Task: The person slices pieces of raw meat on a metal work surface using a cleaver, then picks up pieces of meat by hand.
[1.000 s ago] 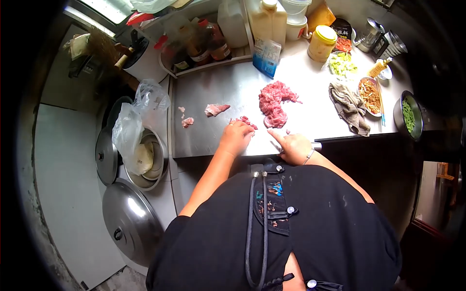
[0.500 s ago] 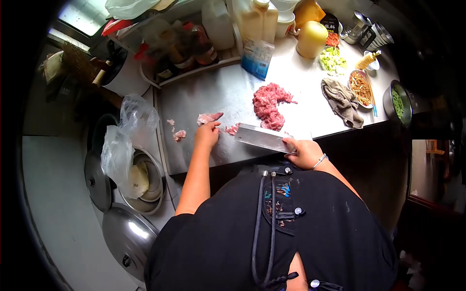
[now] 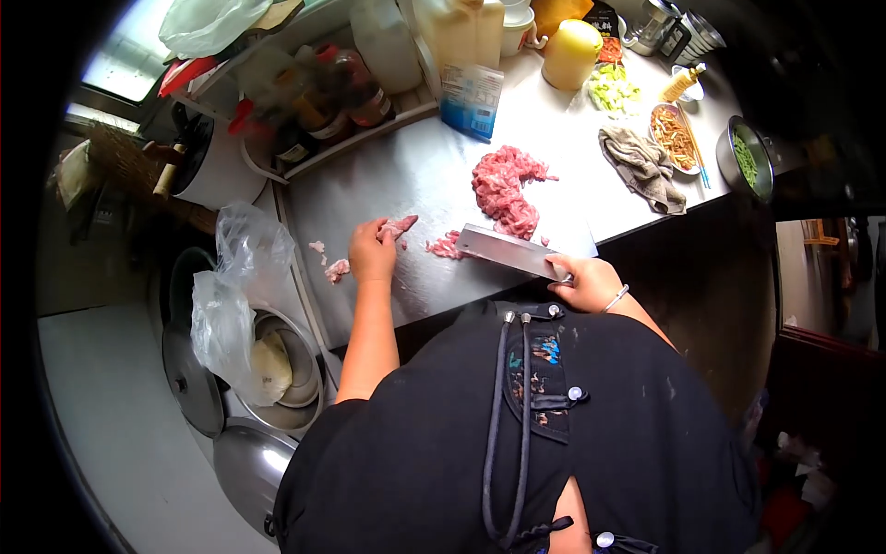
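Note:
My left hand (image 3: 371, 253) has its fingers closed around the left end of a small piece of raw meat (image 3: 401, 226) on the steel worktop (image 3: 318, 208). In my right hand (image 3: 591, 283) is the handle of a cleaver (image 3: 508, 251), its broad blade angled toward the upper left, low over the worktop. By the blade's tip lie some cut meat strips (image 3: 445, 245). Behind the blade rises a larger heap of sliced raw meat (image 3: 506, 189). Pale meat scraps (image 3: 338, 270) rest left of my left hand.
A crumpled grey cloth (image 3: 641, 168) lies on the right, near a plate of shredded food (image 3: 674, 138) and a bowl of chopped greens (image 3: 744, 159). A blue-and-white bag (image 3: 472, 102) stands behind the meat. Bottles fill a rack (image 3: 355, 120); pots and a plastic bag (image 3: 224, 323) sit left.
My left hand has shifted from the near side of the meat piece to its left end and closed on it. The cleaver stays in my right hand; the view has tilted slightly.

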Tool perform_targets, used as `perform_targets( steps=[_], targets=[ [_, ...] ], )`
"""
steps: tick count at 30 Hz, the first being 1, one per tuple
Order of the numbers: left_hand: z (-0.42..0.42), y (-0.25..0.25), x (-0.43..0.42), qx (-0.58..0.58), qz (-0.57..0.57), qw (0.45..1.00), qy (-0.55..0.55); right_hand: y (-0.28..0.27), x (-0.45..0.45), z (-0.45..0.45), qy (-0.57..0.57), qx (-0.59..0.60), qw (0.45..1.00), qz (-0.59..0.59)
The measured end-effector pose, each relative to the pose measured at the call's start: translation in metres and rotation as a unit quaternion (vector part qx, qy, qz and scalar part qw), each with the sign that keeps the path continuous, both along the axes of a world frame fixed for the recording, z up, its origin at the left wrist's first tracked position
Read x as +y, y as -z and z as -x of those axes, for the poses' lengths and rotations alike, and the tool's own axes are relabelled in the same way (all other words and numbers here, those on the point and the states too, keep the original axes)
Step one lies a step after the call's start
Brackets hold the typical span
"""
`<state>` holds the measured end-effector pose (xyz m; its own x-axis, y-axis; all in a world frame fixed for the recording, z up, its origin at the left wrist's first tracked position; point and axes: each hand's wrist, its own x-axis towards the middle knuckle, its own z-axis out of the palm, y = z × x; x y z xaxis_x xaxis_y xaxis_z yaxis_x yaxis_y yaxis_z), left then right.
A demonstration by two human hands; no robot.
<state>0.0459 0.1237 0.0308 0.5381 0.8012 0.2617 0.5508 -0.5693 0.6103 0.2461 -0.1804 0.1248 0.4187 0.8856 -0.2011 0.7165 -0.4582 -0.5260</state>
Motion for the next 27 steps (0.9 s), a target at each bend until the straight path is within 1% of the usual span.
perform_targets(
  steps=[2, 3, 4, 5, 6, 8, 11, 12, 14, 15, 17, 18, 19, 20, 21, 22, 24, 25, 26, 27],
  targets=[
    [0.0, -0.014, -0.005, 0.075, 0.071, 0.993, -0.066, -0.001, -0.003, 0.001, 0.05, 0.075, 0.995, 0.046],
    [0.001, -0.012, -0.008, 0.074, 0.072, 0.993, -0.063, 0.001, -0.004, 0.002, 0.057, 0.083, 0.994, 0.031],
    [0.003, -0.007, -0.013, 0.07, 0.06, 0.995, -0.032, 0.006, -0.007, 0.003, 0.058, 0.082, 0.994, 0.032],
    [0.005, -0.001, -0.017, 0.067, 0.047, 0.997, 0.0, 0.013, -0.01, 0.003, 0.078, 0.121, 0.989, 0.041],
    [0.004, 0.003, -0.023, 0.057, 0.079, 0.995, 0.004, 0.015, -0.01, 0.004, 0.099, 0.16, 0.981, 0.05],
    [0.002, 0.01, -0.034, 0.069, 0.021, 0.995, 0.066, 0.015, -0.011, 0.008, 0.108, 0.161, 0.978, 0.07],
    [-0.009, 0.025, -0.048, 0.039, 0.052, 0.986, 0.155, 0.014, -0.008, 0.017, 0.118, 0.173, 0.973, 0.096],
    [-0.015, 0.021, -0.054, 0.044, 0.05, 0.98, 0.185, 0.018, -0.007, 0.019, 0.118, 0.174, 0.973, 0.096],
    [-0.023, 0.02, -0.064, 0.056, 0.073, 0.974, 0.209, 0.028, -0.005, 0.023, 0.091, 0.159, 0.979, 0.085],
    [-0.025, 0.018, -0.067, 0.056, 0.073, 0.973, 0.21, 0.023, -0.001, 0.025, 0.087, 0.174, 0.977, 0.092],
    [-0.027, 0.014, -0.068, 0.025, 0.091, 0.963, 0.254, 0.028, 0.0, 0.025, 0.075, 0.168, 0.978, 0.098],
    [-0.026, 0.012, -0.066, 0.028, 0.091, 0.962, 0.256, 0.028, 0.003, 0.025, 0.062, 0.161, 0.979, 0.105],
    [-0.024, 0.009, -0.063, 0.006, 0.088, 0.964, 0.251, 0.019, 0.006, 0.027, 0.071, 0.153, 0.978, 0.123],
    [-0.023, 0.008, -0.06, -0.017, 0.085, 0.966, 0.245, 0.022, 0.005, 0.029, 0.073, 0.155, 0.978, 0.122],
    [-0.021, 0.008, -0.055, -0.016, 0.074, 0.972, 0.222, 0.025, 0.003, 0.031, 0.083, 0.15, 0.98, 0.096],
    [-0.018, 0.007, -0.048, -0.016, 0.073, 0.972, 0.223, 0.026, 0.003, 0.031, 0.093, 0.144, 0.983, 0.07],
    [-0.013, 0.004, -0.035, -0.009, 0.096, 0.979, 0.177, 0.026, 0.002, 0.033, 0.103, 0.145, 0.983, 0.052],
    [-0.012, 0.0, -0.031, 0.007, 0.13, 0.981, 0.146, 0.028, 0.003, 0.033, 0.107, 0.145, 0.982, 0.054],
    [-0.01, 0.001, -0.024, 0.006, 0.129, 0.981, 0.146, 0.029, 0.003, 0.033, 0.11, 0.145, 0.982, 0.055],
    [-0.009, 0.0, -0.017, -0.009, 0.057, 0.988, 0.143, 0.029, 0.003, 0.032, 0.11, 0.145, 0.982, 0.054]
  ],
)
